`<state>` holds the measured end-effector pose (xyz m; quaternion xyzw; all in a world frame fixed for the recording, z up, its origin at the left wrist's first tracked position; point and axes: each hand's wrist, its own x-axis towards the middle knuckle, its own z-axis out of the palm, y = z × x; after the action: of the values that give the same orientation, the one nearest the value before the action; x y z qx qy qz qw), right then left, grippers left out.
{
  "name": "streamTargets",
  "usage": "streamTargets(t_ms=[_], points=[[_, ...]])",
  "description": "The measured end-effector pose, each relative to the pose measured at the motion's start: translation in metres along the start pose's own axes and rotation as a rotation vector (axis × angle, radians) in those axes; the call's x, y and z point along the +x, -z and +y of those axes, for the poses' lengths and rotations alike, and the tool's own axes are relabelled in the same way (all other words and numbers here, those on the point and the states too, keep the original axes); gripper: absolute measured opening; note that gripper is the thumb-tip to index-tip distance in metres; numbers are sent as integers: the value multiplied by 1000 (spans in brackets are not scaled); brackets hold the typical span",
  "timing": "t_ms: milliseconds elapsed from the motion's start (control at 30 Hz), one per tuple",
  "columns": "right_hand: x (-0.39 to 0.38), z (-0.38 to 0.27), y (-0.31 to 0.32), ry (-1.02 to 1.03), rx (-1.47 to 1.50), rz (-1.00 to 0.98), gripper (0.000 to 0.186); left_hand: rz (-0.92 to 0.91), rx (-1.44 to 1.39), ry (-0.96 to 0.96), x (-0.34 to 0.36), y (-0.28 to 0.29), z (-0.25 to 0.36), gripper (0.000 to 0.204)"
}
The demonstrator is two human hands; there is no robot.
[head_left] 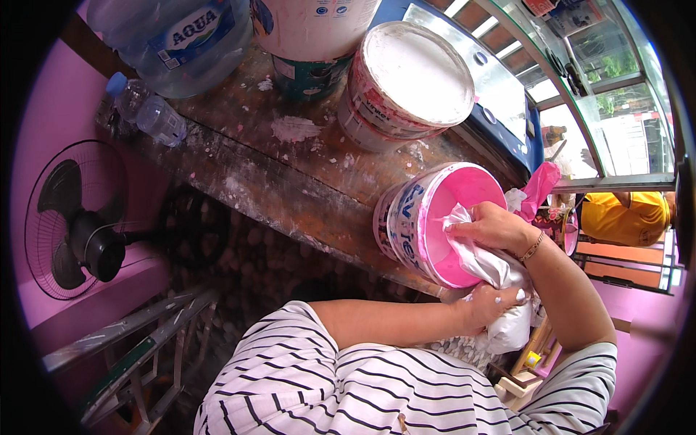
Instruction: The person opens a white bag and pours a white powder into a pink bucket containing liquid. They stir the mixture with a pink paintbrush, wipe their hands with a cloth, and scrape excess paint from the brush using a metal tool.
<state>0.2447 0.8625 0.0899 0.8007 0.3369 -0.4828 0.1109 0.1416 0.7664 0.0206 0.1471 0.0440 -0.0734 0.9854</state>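
Observation:
A white bucket point(401, 233) with a pink-coated inside stands at the table's near edge, tilted in this view, its mouth toward me. My right hand point(500, 230) pinches the gathered top of a soft white bag point(500, 267) at the bucket's mouth. Lower down, just outside the rim, my left hand point(495, 307) is closed around the bag's body. The bag sags below my left hand. What it contains is hidden.
Behind stand a lidded paint bucket point(417, 72), a taller white bucket point(312, 29) and a large clear water jug point(188, 47) beside small plastic bottles point(161, 119). A black fan point(90, 243) and a metal ladder point(145, 355) are at left. A person in yellow point(627, 217) is at far right.

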Motion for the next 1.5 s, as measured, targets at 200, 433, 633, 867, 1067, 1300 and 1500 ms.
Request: streamTargets(t_ms=[200,433,633,867,1067,1300,1500], points=[[2,17,4,146,304,-160,57,-152,-203,-49,8,5,18,25],[3,24,11,298,-228,-284,60,-27,434,-383,36,10,-10,22],[-2,15,21,239,-473,-299,48,53,375,-486,64,17,-24,22],[2,19,20,325,-593,-269,42,89,331,-602,71,17,-28,23],[0,16,19,336,-727,-228,51,83,286,-668,73,14,-29,25],[10,19,10,379,-697,-202,45,72,112,-573,63,7,-16,26],[9,29,10,492,-545,-121,36,75,5,-456,51,-1,-12,28]])
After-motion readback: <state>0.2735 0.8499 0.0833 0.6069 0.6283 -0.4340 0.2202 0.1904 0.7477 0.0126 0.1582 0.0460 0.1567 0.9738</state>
